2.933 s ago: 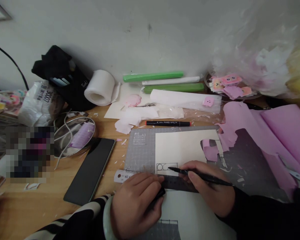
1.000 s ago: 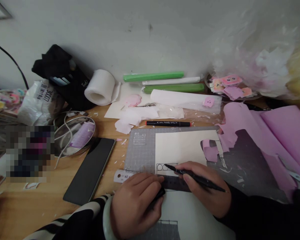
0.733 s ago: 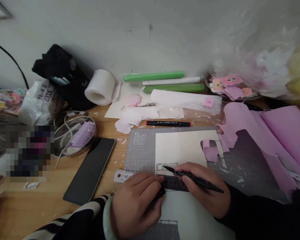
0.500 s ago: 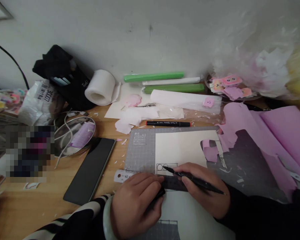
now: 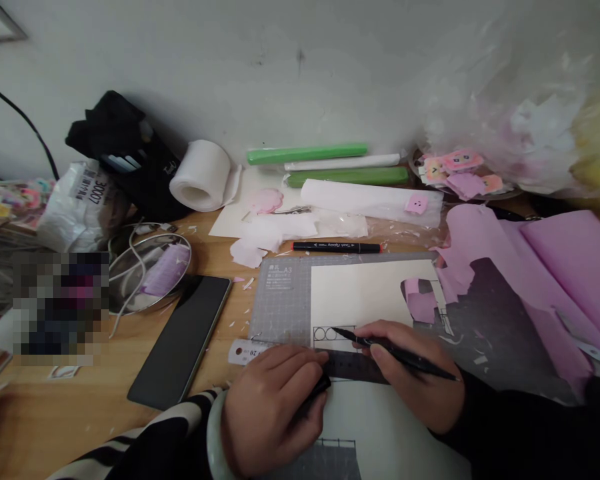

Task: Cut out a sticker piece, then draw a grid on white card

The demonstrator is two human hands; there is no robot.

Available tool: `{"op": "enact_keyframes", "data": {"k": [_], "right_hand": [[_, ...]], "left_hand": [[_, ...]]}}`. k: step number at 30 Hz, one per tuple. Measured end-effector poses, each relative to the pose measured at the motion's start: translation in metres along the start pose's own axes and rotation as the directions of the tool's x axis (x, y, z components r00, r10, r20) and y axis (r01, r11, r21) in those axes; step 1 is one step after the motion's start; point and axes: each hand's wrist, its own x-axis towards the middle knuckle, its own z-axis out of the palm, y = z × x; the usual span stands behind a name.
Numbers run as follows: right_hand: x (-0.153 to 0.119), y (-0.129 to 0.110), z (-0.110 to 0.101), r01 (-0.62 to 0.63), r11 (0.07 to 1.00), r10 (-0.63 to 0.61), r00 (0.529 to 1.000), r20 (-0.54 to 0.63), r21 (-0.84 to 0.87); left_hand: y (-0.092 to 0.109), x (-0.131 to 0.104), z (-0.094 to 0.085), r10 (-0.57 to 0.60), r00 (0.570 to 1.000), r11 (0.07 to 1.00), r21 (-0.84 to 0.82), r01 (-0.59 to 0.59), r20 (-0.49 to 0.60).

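My right hand (image 5: pixel 410 367) is closed around a slim black pen (image 5: pixel 405 357). Its dark tip meets a cream paper sheet (image 5: pixel 360 287), at a small row of circles (image 5: pixel 325 334) drawn inside a ruled box. My left hand (image 5: pixel 275 407) is closed, with a dark object (image 5: pixel 313 398) mostly hidden in its curled fingers; its kind cannot be made out. That hand presses on a metal ruler (image 5: pixel 245 351) lying across the paper. Beneath the paper is a grey cutting mat (image 5: pixel 280 307).
Left of the mat lies a black phone (image 5: pixel 180 343), near a metal bowl (image 5: pixel 190 267) with a cable. A black marker (image 5: pixel 335 247) lies beyond the mat. Pink sheets (image 5: pixel 575 267) and scissors (image 5: pixel 595 353) are at right. A tissue roll (image 5: pixel 203 173) stands by the wall.
My right hand and the pen have shifted slightly to the right along the row, and more of the second circle's outline shows. My left hand and the ruler stay put.
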Motion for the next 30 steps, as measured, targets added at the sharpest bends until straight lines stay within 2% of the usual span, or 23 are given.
{"op": "enact_keyframes", "data": {"k": [8, 17, 30], "right_hand": [[0.0005, -0.0009, -0.0008, -0.005, 1.0, 0.005, 1.0, -0.014, -0.01], [0.0047, 0.0004, -0.0078, -0.106, 0.992, 0.109, 0.994, -0.027, 0.072], [0.0033, 0.0022, -0.006, -0.099, 0.992, 0.102, 0.995, -0.024, 0.079]], "left_hand": [[0.0006, 0.0023, -0.001, 0.009, 1.0, 1.0, 0.019, -0.009, 0.001], [-0.0003, 0.0014, -0.0003, 0.007, 1.0, 1.0, 0.008, -0.007, 0.015], [-0.0036, -0.0038, 0.005, -0.022, 1.0, 0.999, -0.026, 0.022, -0.002]]}}
